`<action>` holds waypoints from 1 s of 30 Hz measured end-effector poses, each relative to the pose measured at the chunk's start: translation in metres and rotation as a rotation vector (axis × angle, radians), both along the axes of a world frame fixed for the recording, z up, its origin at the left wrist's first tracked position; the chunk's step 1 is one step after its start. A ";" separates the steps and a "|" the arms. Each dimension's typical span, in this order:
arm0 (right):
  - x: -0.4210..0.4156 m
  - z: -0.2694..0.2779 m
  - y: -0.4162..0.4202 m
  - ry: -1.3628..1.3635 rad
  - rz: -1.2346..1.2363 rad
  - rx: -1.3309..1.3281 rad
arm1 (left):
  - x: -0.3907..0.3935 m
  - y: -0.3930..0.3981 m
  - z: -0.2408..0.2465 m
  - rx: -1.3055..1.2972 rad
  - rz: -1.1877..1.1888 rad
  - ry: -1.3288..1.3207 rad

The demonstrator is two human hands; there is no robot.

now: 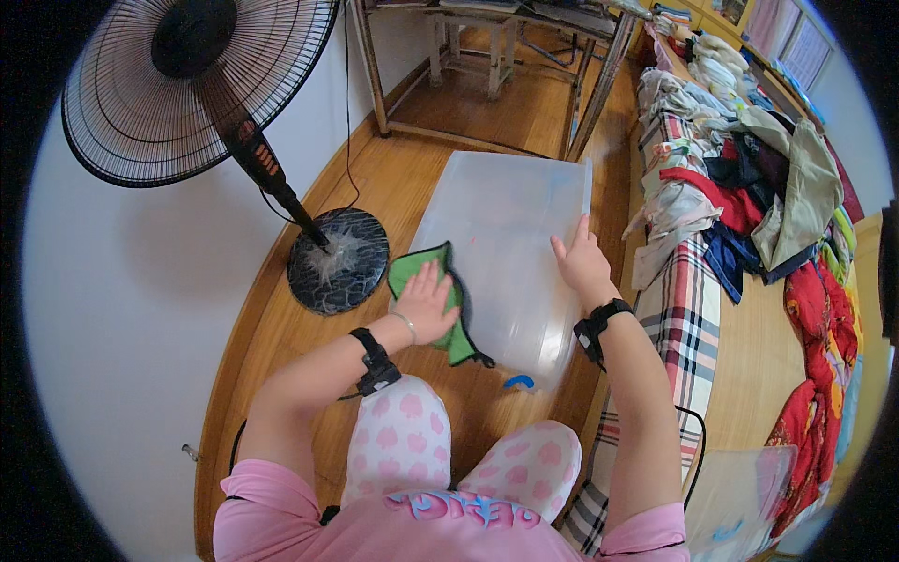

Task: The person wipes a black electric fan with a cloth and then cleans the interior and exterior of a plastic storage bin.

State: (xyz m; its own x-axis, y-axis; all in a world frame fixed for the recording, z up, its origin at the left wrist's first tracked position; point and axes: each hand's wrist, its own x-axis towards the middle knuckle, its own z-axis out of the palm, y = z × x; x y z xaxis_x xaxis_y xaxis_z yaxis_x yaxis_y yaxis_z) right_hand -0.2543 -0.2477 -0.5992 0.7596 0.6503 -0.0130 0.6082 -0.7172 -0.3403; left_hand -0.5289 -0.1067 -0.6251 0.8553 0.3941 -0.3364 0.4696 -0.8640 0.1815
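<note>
A large translucent plastic storage box lies on the wooden floor before my knees, a blue latch at its near edge. My left hand rests spread on a green cloth with dark edging, pressed against the box's near left side. My right hand touches the right edge of the box, thumb and index finger extended and apart. Both wrists wear black straps.
A standing fan with a round base is at left by the wall. A metal-legged table with a stool under it stands beyond. At right, a bed holds piled clothes and a clear plastic lid.
</note>
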 end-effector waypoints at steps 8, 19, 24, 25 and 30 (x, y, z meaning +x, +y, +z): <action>0.001 -0.006 0.003 0.041 0.015 0.101 | 0.075 -0.036 -0.005 -0.005 -0.147 -0.210; 0.010 -0.013 0.003 0.052 0.048 0.082 | 0.086 0.059 -0.016 -0.003 0.253 -0.218; 0.010 -0.014 0.003 0.076 0.056 0.102 | 0.039 0.057 -0.024 0.011 0.302 -0.240; 0.009 -0.012 0.001 0.086 0.060 0.119 | 0.031 0.053 -0.025 0.006 0.285 -0.238; 0.010 -0.013 0.002 0.119 0.055 0.137 | -0.003 0.018 -0.032 0.129 0.189 -0.279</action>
State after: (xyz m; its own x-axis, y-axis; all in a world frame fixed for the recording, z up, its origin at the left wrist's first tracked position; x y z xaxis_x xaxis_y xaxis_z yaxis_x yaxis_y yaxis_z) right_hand -0.2445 -0.2461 -0.6121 0.7209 0.6929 -0.0094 0.5949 -0.6258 -0.5045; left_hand -0.5315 -0.0884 -0.6573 0.8149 0.5784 -0.0374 0.5713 -0.7905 0.2206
